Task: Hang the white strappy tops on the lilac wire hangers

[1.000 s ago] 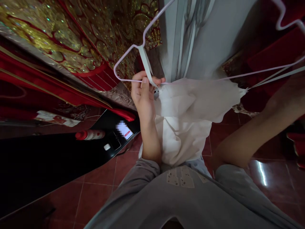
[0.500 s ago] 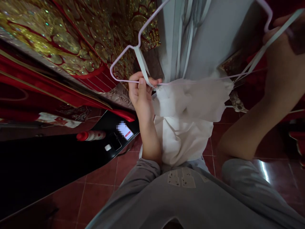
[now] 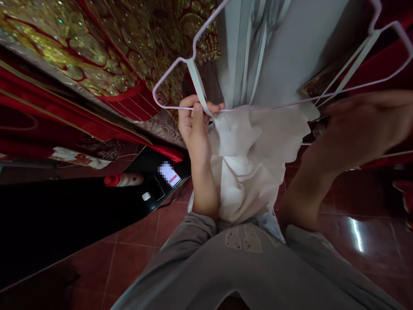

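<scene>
My left hand [image 3: 197,125] is closed on the lower bar of a pale pink hanger [image 3: 194,47], near its left corner, with the thumb against a white strap. Below the bar hangs a cream, ruffled garment [image 3: 247,172]. Its left strap [image 3: 197,82] loops over the hanger's left notch, and its right strap [image 3: 358,64] is hooked in the right notch. Under the hanger's right end is my right hand [image 3: 364,114], apart from the straps and smeared by motion, so its fingers cannot be made out.
Gold-sequinned red garments [image 3: 112,51] hang at the left, and a grey-white panel with straps [image 3: 287,51] is behind the hanger. A black table [image 3: 80,215] at the left carries a red-capped bottle [image 3: 124,180], a lit phone [image 3: 170,173], a dark phone and a small white case [image 3: 146,196].
My right hand has dropped away from the right strap and hanger end, moving down and inward. The strap now sits in the right notch. My left hand keeps its hold.
</scene>
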`<state>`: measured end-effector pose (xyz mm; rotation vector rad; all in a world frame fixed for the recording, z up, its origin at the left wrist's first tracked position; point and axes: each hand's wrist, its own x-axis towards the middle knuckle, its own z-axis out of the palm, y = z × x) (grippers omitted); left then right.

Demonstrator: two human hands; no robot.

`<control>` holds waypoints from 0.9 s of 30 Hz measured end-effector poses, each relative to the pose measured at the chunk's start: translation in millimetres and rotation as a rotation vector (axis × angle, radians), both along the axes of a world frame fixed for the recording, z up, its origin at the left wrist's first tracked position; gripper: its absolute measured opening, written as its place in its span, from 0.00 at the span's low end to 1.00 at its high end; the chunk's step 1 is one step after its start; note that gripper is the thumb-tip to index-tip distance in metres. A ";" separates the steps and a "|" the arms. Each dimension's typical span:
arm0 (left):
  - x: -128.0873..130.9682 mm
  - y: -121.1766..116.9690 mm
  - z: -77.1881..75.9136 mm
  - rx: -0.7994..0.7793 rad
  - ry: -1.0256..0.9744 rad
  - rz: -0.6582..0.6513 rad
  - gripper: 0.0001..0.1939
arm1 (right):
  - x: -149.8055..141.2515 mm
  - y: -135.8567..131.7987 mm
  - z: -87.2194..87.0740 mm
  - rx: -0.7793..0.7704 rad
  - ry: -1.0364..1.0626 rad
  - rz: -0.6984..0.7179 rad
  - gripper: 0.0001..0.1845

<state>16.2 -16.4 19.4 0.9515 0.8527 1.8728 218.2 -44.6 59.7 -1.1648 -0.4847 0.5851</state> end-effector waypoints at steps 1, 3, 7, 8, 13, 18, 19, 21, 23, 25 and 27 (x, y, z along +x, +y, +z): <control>0.0 -0.2 0.7 0.001 -0.001 0.003 0.08 | -8.7 -6.1 -6.5 0.026 -0.097 0.096 0.13; 0.1 -0.4 2.0 0.045 -0.032 -0.017 0.09 | -22.9 -12.4 -15.7 -0.031 -0.201 0.410 0.05; 5.8 -0.8 1.1 0.127 -0.138 -0.080 0.09 | -35.4 -3.2 -17.3 -0.006 0.028 0.560 0.15; 7.9 -0.8 -0.7 0.120 -0.147 -0.083 0.10 | -36.0 0.4 -16.5 0.047 0.105 0.528 0.14; 3.4 -6.1 -17.6 0.054 0.100 -0.053 0.09 | -34.3 7.0 -21.9 0.120 0.178 0.530 0.09; -25.6 -26.9 -5.7 -0.015 0.443 -0.126 0.11 | -36.4 8.7 -27.3 0.187 0.201 0.520 0.09; -30.8 -29.7 2.2 -0.012 0.435 -0.124 0.11 | -37.1 9.9 -27.3 0.205 0.213 0.518 0.10; -40.6 -30.9 19.7 -0.012 0.367 -0.157 0.10 | -38.5 12.1 -27.3 0.214 0.225 0.517 0.11; -51.3 -26.9 35.7 -0.059 0.274 -0.196 0.10 | -39.8 13.4 -28.2 0.192 0.218 0.532 0.12; -64.1 -21.0 47.8 -0.102 0.171 -0.233 0.13 | -41.2 13.9 -30.0 0.152 0.211 0.561 0.15; -77.3 -16.4 55.8 -0.144 0.029 -0.270 0.23 | -41.7 14.5 -32.3 0.123 0.213 0.581 0.20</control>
